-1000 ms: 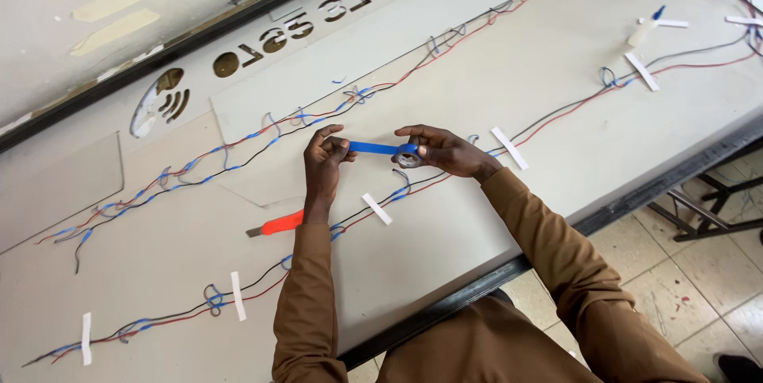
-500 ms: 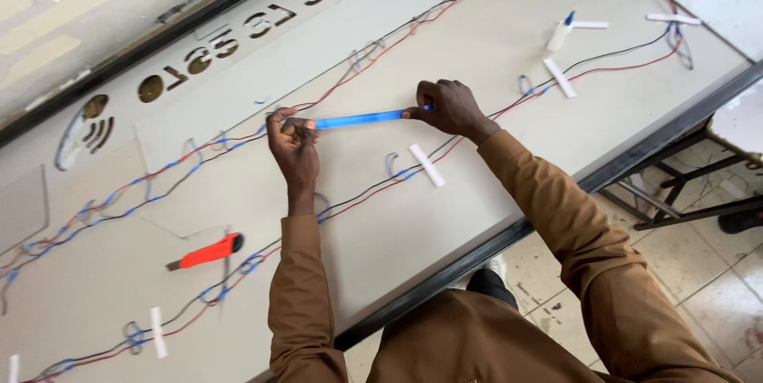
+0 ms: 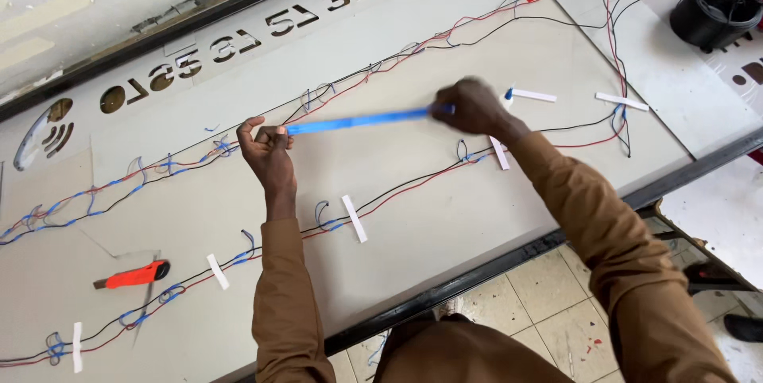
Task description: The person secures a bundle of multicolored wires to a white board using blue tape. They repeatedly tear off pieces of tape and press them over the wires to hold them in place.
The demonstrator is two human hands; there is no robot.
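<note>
A long strip of blue tape [image 3: 358, 121] is stretched level between my two hands above a large white sign panel [image 3: 445, 216]. My left hand [image 3: 266, 147] pinches the strip's left end in a closed fist. My right hand [image 3: 470, 105], blurred, grips the right end; whether a tape roll sits in it cannot be seen. Beneath the strip, two runs of red, black and blue wires [image 3: 397, 184] cross the panel, held down by short white tape strips [image 3: 354, 218].
An orange utility knife [image 3: 132, 275] lies on the panel at the lower left. Cut-out digits [image 3: 238, 36] line the far edge. A black round spool [image 3: 714, 11] sits at the top right. The panel's dark front edge [image 3: 509, 260] runs above a tiled floor.
My hands have moved apart, and the blue tape strip between them has grown from short to long. The view has shifted so the knife sits further left.
</note>
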